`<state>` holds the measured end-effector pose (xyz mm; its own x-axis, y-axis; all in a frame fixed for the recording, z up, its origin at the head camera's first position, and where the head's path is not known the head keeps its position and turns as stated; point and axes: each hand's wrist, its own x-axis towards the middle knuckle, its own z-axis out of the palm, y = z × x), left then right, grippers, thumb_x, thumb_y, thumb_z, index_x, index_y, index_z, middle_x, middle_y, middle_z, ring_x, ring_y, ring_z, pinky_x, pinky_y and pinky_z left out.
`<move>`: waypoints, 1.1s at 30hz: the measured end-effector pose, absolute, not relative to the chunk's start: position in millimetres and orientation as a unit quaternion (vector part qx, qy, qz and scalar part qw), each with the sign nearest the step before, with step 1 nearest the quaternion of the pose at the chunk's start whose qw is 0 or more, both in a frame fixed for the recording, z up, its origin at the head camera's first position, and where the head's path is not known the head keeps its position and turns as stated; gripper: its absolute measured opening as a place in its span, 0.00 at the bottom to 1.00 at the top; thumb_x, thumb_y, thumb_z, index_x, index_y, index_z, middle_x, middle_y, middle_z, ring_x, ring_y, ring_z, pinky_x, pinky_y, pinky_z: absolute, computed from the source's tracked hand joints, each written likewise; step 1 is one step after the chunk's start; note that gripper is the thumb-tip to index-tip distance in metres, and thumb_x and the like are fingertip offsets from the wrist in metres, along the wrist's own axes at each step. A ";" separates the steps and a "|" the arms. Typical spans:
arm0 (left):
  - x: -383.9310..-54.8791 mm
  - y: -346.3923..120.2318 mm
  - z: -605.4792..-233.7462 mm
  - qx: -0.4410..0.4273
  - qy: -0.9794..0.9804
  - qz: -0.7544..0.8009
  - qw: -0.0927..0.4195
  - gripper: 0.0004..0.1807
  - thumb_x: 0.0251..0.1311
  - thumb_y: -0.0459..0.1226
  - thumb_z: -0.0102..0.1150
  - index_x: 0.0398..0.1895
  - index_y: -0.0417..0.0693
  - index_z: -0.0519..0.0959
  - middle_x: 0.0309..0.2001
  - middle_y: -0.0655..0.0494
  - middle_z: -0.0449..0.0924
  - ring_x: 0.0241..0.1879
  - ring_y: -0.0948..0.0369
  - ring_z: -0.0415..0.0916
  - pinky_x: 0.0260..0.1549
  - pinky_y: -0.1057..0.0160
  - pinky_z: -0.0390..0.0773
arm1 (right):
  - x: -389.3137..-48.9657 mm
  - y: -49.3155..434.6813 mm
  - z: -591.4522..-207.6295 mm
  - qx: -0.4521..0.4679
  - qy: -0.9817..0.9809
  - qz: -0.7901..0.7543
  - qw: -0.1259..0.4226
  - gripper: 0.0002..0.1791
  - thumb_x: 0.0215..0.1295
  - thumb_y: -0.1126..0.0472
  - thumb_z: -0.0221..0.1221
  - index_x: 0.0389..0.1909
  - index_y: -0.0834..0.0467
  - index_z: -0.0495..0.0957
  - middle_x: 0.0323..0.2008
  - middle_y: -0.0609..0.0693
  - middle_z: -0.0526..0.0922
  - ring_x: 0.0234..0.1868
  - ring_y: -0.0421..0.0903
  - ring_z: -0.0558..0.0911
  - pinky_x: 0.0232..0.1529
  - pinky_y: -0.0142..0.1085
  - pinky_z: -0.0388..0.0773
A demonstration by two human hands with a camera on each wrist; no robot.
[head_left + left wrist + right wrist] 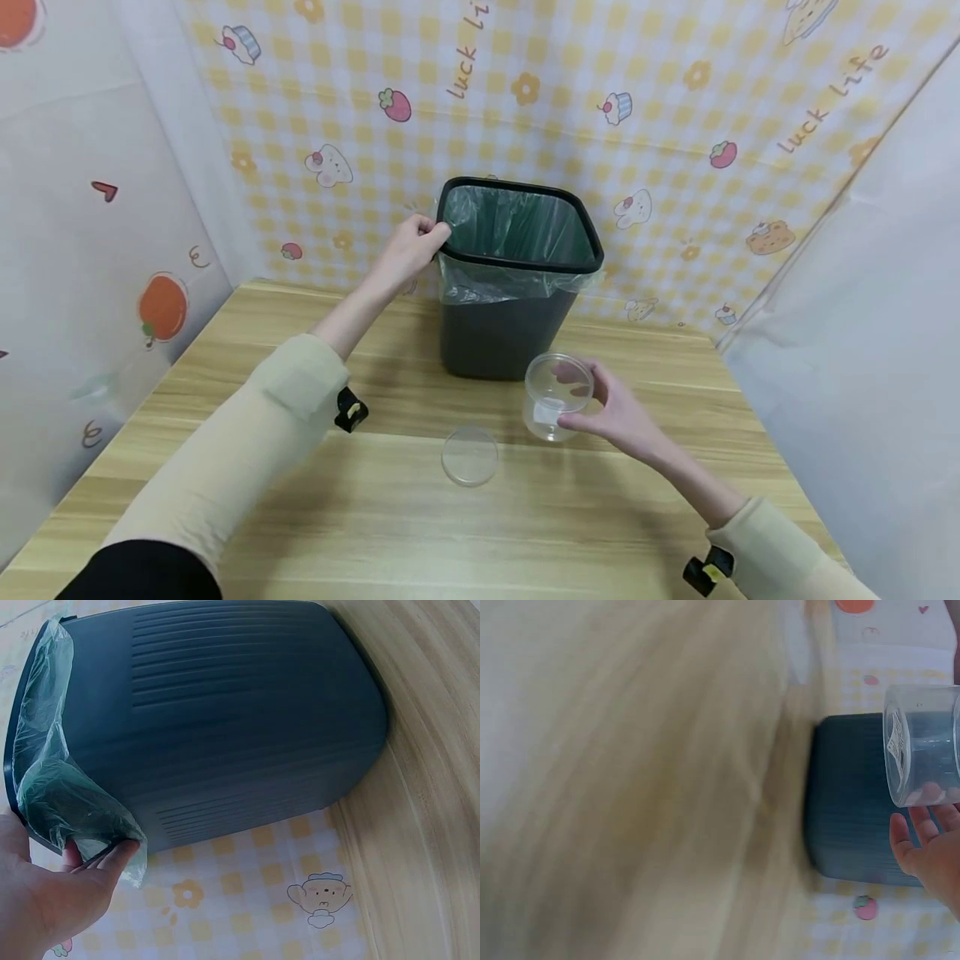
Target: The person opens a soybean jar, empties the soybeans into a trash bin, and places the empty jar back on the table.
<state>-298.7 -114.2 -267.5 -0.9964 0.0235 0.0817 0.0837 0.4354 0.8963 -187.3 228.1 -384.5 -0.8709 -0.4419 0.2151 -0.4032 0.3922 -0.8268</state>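
A dark grey trash bin (498, 337) with a black rim stands upright at the back of the table, lined with a translucent green bag (517, 221) folded over the rim. At the rim's left corner, my left hand (418, 242) pinches the edge and the bag; in the left wrist view its fingertips are partly under the bag. My right hand (611, 417) holds a clear plastic jar (546, 408) by its side, in front of the bin. The jar has no lid on, and a small white label (898, 742) shows at its base. A round clear lid (470, 457) lies on the table.
The wooden table (420, 542) reaches back to a yellow checked curtain (337, 100) behind the bin. White sheets (82, 275) hang on the left and right sides.
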 end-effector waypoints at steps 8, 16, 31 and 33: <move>-298.2 -113.0 -266.8 -0.037 -0.851 -0.524 0.027 0.20 0.71 0.48 0.44 0.53 0.42 0.69 0.43 0.51 0.68 0.42 0.54 0.67 0.45 0.59 0.67 | -179.1 229.8 -411.7 -0.246 0.832 -0.494 0.051 0.41 0.54 0.62 0.76 0.69 0.59 0.68 0.64 0.60 0.80 0.62 0.58 0.80 0.60 0.30 0.77; -297.6 -112.3 -269.1 -0.040 -0.846 -0.531 0.036 0.22 0.75 0.53 0.44 0.52 0.42 0.69 0.42 0.51 0.68 0.42 0.55 0.67 0.45 0.60 0.68 | -175.0 228.8 -427.4 -0.262 0.812 -0.518 0.066 0.40 0.52 0.65 0.76 0.66 0.64 0.69 0.65 0.69 0.77 0.64 0.62 0.79 0.63 0.35 0.78; -279.1 -129.3 -282.9 -0.116 -0.856 -0.499 0.068 0.37 0.77 0.61 0.39 0.72 0.41 0.65 0.65 0.42 0.73 0.61 0.50 0.71 0.64 0.49 0.71 | -170.1 226.3 -435.6 -0.262 0.818 -0.503 0.099 0.43 0.52 0.61 0.77 0.67 0.62 0.67 0.66 0.65 0.77 0.67 0.64 0.77 0.64 0.27 0.73; -275.0 -132.1 -288.0 -0.120 -0.859 -0.492 0.071 0.37 0.77 0.60 0.40 0.73 0.41 0.64 0.69 0.42 0.73 0.64 0.49 0.72 0.66 0.47 0.70 | -168.8 227.1 -436.9 -0.261 0.820 -0.499 0.100 0.43 0.52 0.60 0.77 0.67 0.62 0.67 0.65 0.65 0.77 0.66 0.64 0.78 0.63 0.28 0.73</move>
<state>-275.0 -132.1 -288.0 -0.9610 0.1360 0.2407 0.2764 0.4867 0.8287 -168.8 227.1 -436.9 -0.8441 -0.5275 0.0963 -0.3277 0.3653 -0.8713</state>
